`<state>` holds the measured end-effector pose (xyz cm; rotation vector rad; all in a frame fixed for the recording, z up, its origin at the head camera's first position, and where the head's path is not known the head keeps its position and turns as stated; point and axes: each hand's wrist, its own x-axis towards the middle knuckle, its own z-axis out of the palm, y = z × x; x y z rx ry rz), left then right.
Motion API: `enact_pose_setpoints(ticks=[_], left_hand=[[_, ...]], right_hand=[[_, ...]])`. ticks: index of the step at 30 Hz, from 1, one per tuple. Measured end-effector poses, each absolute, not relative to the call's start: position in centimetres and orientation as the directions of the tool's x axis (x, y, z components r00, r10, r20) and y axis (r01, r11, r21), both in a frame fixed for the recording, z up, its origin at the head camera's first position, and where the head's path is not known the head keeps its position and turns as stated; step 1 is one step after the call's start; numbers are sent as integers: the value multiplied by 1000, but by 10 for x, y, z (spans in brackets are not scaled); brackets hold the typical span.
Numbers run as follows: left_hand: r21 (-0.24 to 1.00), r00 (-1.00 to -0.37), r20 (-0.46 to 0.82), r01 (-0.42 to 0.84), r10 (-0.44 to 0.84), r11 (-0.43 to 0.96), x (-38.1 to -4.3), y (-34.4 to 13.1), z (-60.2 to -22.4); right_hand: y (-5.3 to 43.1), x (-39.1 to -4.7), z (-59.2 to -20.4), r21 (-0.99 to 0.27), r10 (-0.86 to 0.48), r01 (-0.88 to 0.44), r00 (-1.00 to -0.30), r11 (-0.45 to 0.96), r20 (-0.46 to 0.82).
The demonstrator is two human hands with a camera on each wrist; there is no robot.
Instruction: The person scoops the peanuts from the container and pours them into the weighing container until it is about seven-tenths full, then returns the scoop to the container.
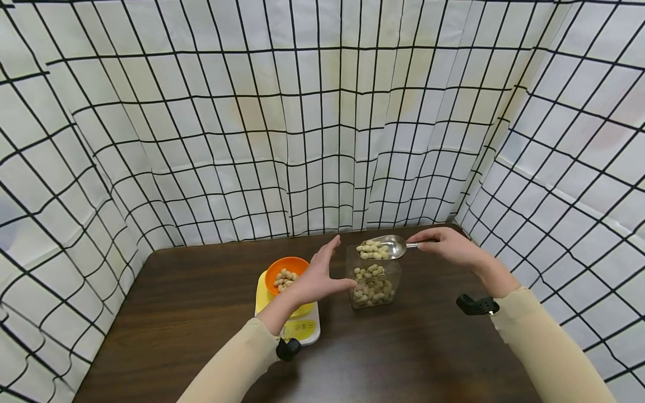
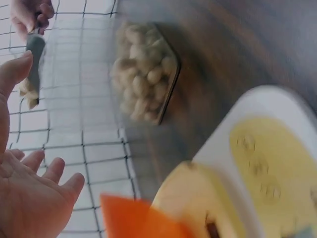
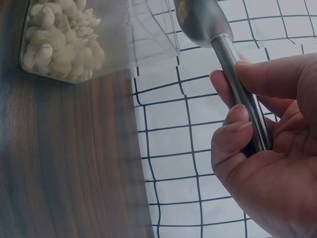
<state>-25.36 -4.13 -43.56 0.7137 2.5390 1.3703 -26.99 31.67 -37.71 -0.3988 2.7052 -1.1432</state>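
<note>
My right hand [image 1: 445, 245] grips the handle of a metal scoop [image 1: 395, 246] loaded with peanuts [image 1: 373, 249]. The scoop is above a clear plastic container [image 1: 398, 274], which holds more peanuts [image 3: 64, 44] in its lower part. In the right wrist view, my fingers curl round the scoop's handle [image 3: 240, 89]. My left hand [image 1: 319, 278] is held with thumb and fingers spread, empty, between the container and an orange bowl [image 1: 274, 270]. Several peanuts lie in that bowl, which is on a yellow and white kitchen scale [image 1: 308, 330]. The hand overlaps the bowl's right side in the head view.
A dark wooden table [image 1: 201, 302] carries everything. White cloth with a black grid [image 1: 312, 140] surrounds it at the back and sides. Black straps sit on both wrists, over or beside cream sleeves [image 1: 544, 336].
</note>
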Motion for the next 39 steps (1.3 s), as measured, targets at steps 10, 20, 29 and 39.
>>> enact_pose_setpoints(ticks=[10, 20, 29, 39], left_hand=[[771, -877, 153, 395, 456, 499, -249, -100, -413], [729, -922, 114, 331, 370, 599, -246, -157, -419], [716, -933, 39, 276, 358, 641, -247, -180, -452], [739, -941, -24, 211, 338, 639, -249, -180, -476]], right_hand=[[300, -270, -370, -705, -346, -253, -938, 662, 12], [271, -274, -366, -713, -349, -262, -937, 650, 27], [238, -280, -368, -765, -376, -244, -927, 596, 3], [197, -284, -374, -757, -431, -285, -902, 588, 5]])
